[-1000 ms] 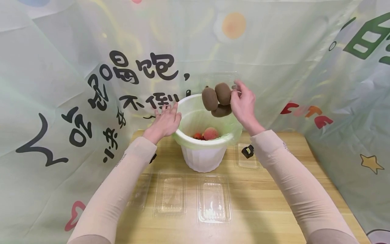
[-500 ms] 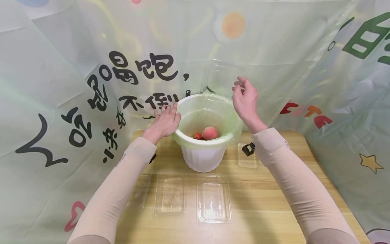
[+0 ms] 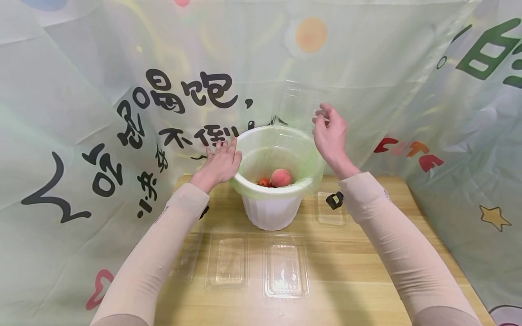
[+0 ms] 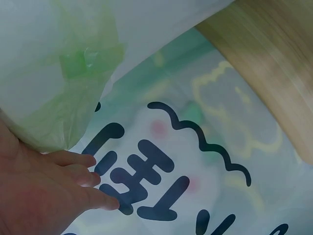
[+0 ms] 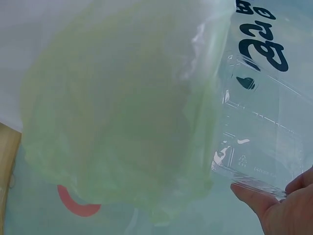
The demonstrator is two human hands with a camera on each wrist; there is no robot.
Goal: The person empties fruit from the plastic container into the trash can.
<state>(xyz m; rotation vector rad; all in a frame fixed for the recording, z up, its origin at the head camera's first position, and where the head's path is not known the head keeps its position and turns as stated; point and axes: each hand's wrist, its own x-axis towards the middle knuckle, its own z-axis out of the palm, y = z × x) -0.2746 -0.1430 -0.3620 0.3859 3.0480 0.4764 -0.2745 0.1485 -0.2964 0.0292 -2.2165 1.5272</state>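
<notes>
A white bin (image 3: 269,212) lined with a thin pale green bag (image 3: 311,174) stands on the table. Inside it show a peach (image 3: 281,178) and a small red fruit (image 3: 264,182); lower contents are hidden by the bin's front wall. My left hand (image 3: 220,163) rests at the bin's left rim, fingers extended. Above the right rim, my right hand (image 3: 331,136) pinches one edge of a clear plastic box (image 5: 259,132). The box is tilted over the bin with nothing visible in it, and its far part overlaps the bin's back rim in the head view.
Clear plastic boxes lie on the wooden table (image 3: 367,267): one at front centre (image 3: 287,267), one left of it, another partly under my left forearm. One more clear box (image 3: 330,210) lies right of the bin. Printed cloth (image 3: 367,81) encloses the back and sides.
The brown kiwis that were leaving the box one second ago have dropped out of sight into the bin. The box has tipped up further; my left hand has stayed at the rim.
</notes>
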